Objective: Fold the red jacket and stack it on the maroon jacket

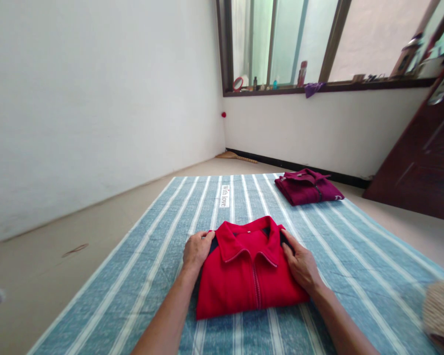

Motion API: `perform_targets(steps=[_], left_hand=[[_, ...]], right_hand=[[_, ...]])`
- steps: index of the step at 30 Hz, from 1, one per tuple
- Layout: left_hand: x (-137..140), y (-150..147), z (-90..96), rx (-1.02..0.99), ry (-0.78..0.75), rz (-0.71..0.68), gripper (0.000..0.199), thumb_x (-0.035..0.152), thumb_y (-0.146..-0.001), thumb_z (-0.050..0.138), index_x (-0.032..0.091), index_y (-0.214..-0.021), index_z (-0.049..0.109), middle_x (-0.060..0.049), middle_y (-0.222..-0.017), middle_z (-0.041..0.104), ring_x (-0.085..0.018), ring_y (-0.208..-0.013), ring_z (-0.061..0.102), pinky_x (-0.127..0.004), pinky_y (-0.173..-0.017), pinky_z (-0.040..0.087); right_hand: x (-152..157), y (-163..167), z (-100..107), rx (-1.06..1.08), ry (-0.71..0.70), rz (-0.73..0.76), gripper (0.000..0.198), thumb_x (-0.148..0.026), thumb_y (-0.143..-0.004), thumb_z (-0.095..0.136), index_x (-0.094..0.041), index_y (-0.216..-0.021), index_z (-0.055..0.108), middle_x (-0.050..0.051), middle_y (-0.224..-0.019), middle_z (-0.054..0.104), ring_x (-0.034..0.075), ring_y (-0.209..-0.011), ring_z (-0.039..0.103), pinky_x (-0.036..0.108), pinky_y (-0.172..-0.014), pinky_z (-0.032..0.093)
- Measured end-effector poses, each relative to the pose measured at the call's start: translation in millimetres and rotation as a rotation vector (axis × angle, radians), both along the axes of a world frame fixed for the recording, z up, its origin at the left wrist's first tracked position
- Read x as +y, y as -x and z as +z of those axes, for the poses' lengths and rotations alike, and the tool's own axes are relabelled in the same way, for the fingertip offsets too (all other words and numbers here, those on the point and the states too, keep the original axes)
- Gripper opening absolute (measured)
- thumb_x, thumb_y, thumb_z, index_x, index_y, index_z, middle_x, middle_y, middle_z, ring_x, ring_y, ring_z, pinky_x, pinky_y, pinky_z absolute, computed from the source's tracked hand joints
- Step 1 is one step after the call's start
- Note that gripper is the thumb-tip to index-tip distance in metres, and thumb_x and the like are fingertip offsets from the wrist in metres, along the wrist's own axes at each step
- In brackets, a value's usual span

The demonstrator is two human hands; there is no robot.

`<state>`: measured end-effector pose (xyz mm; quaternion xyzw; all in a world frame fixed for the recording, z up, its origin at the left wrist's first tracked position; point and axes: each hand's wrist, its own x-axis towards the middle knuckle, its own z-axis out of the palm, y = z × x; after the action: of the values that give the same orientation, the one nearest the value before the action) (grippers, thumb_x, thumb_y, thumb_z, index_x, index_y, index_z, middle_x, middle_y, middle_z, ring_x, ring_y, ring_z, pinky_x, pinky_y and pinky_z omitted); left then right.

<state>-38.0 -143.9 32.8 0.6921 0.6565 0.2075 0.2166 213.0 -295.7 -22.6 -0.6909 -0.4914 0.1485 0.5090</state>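
A folded red jacket (231,288) with a collar and a front zip lies flat before me, dark patches at its shoulders. My left hand (198,251) holds its left shoulder edge, thumb on top and the other fingers bent, partly hidden. At the opposite shoulder, my right hand (301,261) grips the edge with its fingers curled against the cloth. Under the jacket is a blue cloth with white stripes (148,256). A folded maroon garment (299,193) with a collar rests farther off, near the cloth's far right corner.
A beige knitted-looking item (442,310) sits at the right edge. White walls (96,98) meet behind the cloth, and a brown door (422,148) stands at right. Bottles and a small mirror (238,84) line the window sill (274,91). A broom (237,156) lies in the corner.
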Motion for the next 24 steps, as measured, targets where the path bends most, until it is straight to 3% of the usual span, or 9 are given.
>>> perform_targets(steps=[24], left_hand=[[-2.7,-2.2,5.0,0.014,0.033,0.023,0.034,0.040,-0.085,0.048,0.019,-0.089,0.074,-0.010,-0.102,0.073,-0.026,-0.097,0.065,-0.027,-0.076,0.044]], right_hand=[[-0.7,2.9,6.5,0.021,0.044,-0.014,0.050,-0.037,-0.087,0.044,-0.023,-0.135,0.051,0.003,-0.136,0.055,0.021,-0.126,0.050,0.041,-0.111,0.033]])
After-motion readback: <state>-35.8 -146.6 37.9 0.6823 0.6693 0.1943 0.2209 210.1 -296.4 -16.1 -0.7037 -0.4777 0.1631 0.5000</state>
